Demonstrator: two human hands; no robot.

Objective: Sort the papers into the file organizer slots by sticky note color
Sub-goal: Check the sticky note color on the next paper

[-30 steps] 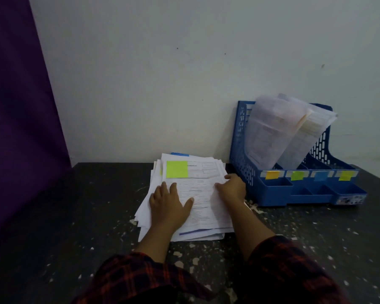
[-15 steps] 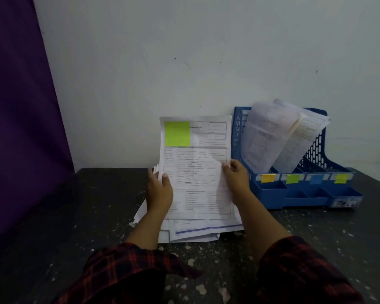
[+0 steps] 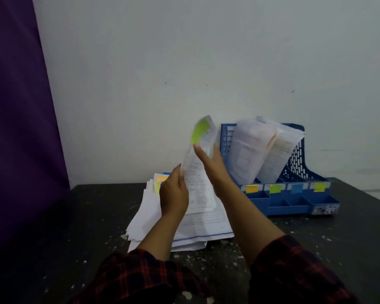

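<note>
The blue organizer (image 3: 294, 194) stands far right, the paper stack (image 3: 184, 229) to its left. Above that stack, your left hand (image 3: 173, 194) and right hand (image 3: 211, 165) pinch the green-noted sheet (image 3: 198, 172). It's light and floppy, already bowing; hold both edges.

i wear a dark plaid shirt, red lines crossing on near-black cloth. its left sleeve (image 3: 140, 275) and right sleeve (image 3: 294, 270) end below my bare forearms.
</note>
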